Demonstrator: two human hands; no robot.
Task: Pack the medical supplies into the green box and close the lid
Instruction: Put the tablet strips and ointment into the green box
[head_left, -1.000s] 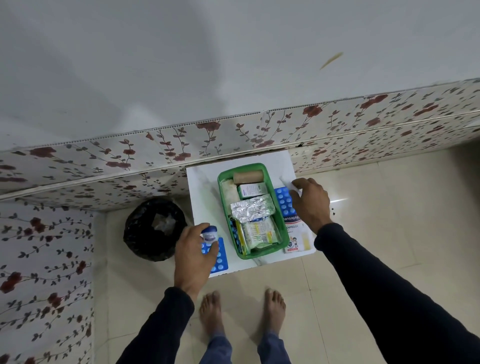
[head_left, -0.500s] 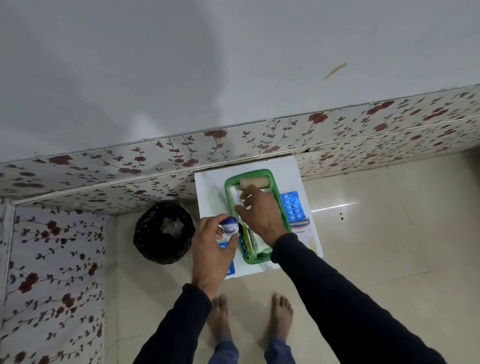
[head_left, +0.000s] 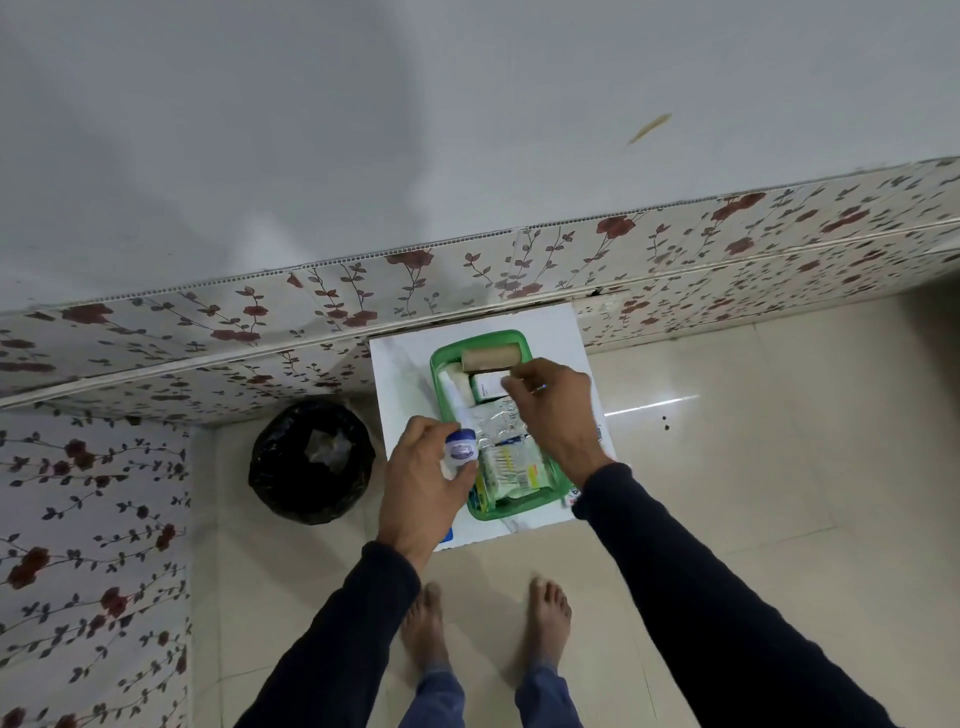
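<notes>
The green box (head_left: 442, 358) stands open on a small white table (head_left: 400, 374). Inside lie a tan bandage roll (head_left: 491, 357), a small white-and-green carton (head_left: 484, 388), a foil blister strip (head_left: 496, 428) and a pale packet (head_left: 514, 470). My left hand (head_left: 421, 488) holds a small jar with a blue lid (head_left: 461, 450) at the box's left rim. My right hand (head_left: 553, 415) hovers over the right side of the box, fingertips pinched together near the carton. Whether they grip anything is unclear. No lid is visible.
A black bin bag (head_left: 311, 462) sits on the floor left of the table. A blue corner (head_left: 450, 536) peeks out under my left wrist. The floral wall panel (head_left: 467, 270) runs right behind the table. My bare feet (head_left: 483, 629) stand on the tiled floor in front.
My left hand lifted the jar from the table's left side toward the box. My right hand moved from the blue blister pack on the right to over the box.
</notes>
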